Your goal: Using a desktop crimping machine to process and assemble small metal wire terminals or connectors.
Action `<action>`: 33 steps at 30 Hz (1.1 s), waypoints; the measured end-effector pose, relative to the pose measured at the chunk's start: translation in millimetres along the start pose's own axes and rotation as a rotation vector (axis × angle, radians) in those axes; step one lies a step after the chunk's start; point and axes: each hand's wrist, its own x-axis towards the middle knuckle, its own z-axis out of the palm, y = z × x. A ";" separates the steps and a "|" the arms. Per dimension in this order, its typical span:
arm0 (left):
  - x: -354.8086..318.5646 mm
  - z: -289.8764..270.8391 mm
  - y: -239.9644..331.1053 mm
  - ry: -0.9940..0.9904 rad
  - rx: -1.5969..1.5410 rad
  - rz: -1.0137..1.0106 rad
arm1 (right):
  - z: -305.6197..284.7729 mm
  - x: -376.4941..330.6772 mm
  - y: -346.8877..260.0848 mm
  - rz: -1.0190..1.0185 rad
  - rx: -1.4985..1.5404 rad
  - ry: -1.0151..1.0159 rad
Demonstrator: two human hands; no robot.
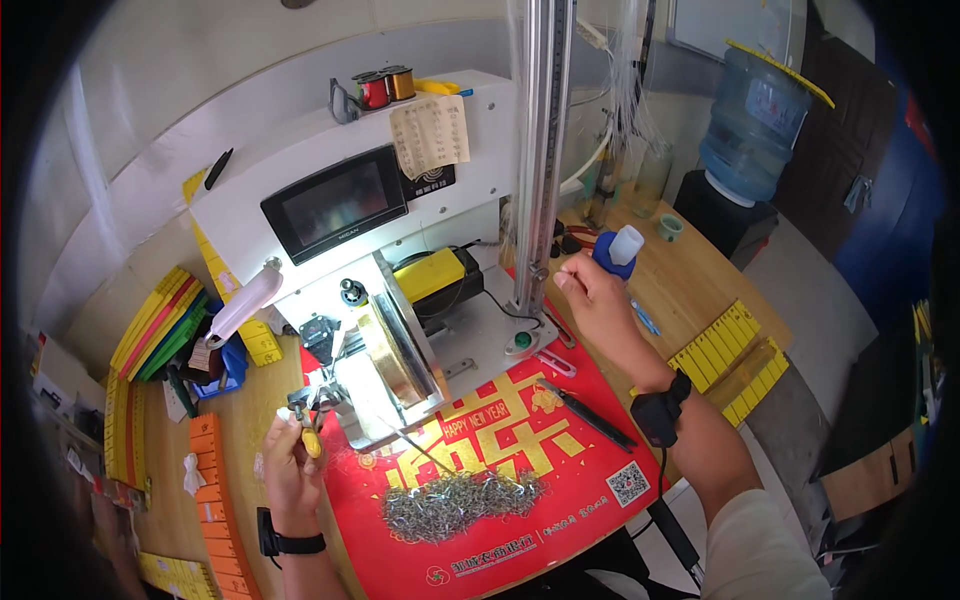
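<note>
Yellow handle [313, 443] at the left edge of the red mat [366, 545] sits pinched in the left hand [293, 470]; light, steady pressure should serve; whether the right hand [602, 312], near the column [541, 180], grips anything, I cannot tell

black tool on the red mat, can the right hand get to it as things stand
Probably yes: the black tool lies uncovered on the red mat, and nothing visible blocks the way from the right hand, beside the metal column. Whether that hand already pinches something, I can't tell.
</note>
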 end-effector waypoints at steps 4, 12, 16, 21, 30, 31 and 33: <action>-0.5 10.9 3.0 0.050 0.017 -0.021 | 13.4 -11.2 5.7 -0.044 0.011 -0.056; 1.5 2.8 2.4 -0.017 -0.014 -0.029 | 13.9 -22.4 4.5 -0.012 -0.034 -0.092; -1.1 3.9 2.2 0.008 0.003 -0.047 | 8.6 -27.6 -0.1 -0.007 -0.110 -0.111; -1.7 0.9 1.5 0.016 0.018 -0.040 | 7.0 -33.6 14.4 -0.052 -0.138 -0.158; -4.2 -9.8 14.4 0.159 0.085 0.204 | 5.1 -87.7 -107.4 -0.568 -0.012 -0.168; -4.2 -3.6 19.4 0.153 0.099 0.197 | 11.5 -101.1 -123.0 -0.609 0.104 -0.309; -6.5 7.4 36.2 0.236 0.217 0.262 | 37.2 -119.4 -159.4 -0.567 0.254 -0.550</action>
